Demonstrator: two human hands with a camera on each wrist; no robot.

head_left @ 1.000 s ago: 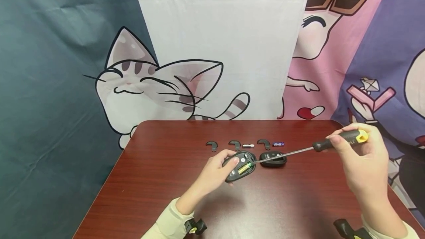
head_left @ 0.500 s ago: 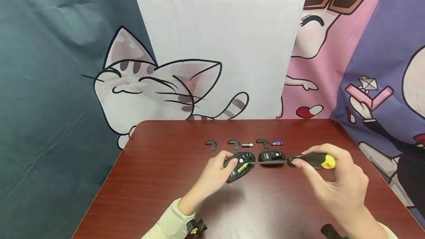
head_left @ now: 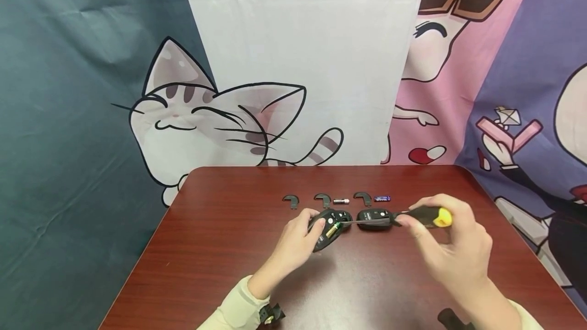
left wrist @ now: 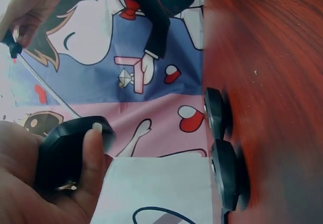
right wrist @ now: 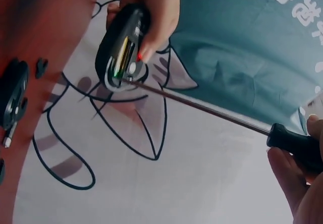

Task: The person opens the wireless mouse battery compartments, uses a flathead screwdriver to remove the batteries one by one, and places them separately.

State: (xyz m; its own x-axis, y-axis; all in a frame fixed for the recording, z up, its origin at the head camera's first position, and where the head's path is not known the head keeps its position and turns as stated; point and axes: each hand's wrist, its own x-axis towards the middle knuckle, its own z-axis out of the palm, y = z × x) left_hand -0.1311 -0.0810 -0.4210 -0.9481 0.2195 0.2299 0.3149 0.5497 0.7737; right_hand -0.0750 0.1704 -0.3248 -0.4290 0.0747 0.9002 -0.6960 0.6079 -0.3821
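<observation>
My left hand (head_left: 295,237) grips a black computer mouse (head_left: 323,241) above the table, underside facing up. Its battery compartment is uncovered, with a green-and-gold battery (right wrist: 121,57) in it. My right hand (head_left: 451,253) holds a screwdriver (head_left: 428,216) by its black-and-yellow handle. The shaft (right wrist: 202,106) reaches across to the mouse, its tip at the green end of the battery; whether it touches the battery or the compartment edge I cannot tell. In the left wrist view, the held mouse (left wrist: 70,148) hides the tip.
Another black mouse (head_left: 375,219) lies on the table just right of the held one; the left wrist view shows two mice (left wrist: 224,173) there. Behind lie three hook-shaped black covers (head_left: 291,200), a white battery (head_left: 341,201) and a blue battery (head_left: 382,198). A printed curtain (head_left: 293,65) hangs behind the table.
My right hand has moved left and lower, so the screwdriver now lies nearly level, where it had sloped down to the mouse. The left hand and its mouse have hardly moved.
</observation>
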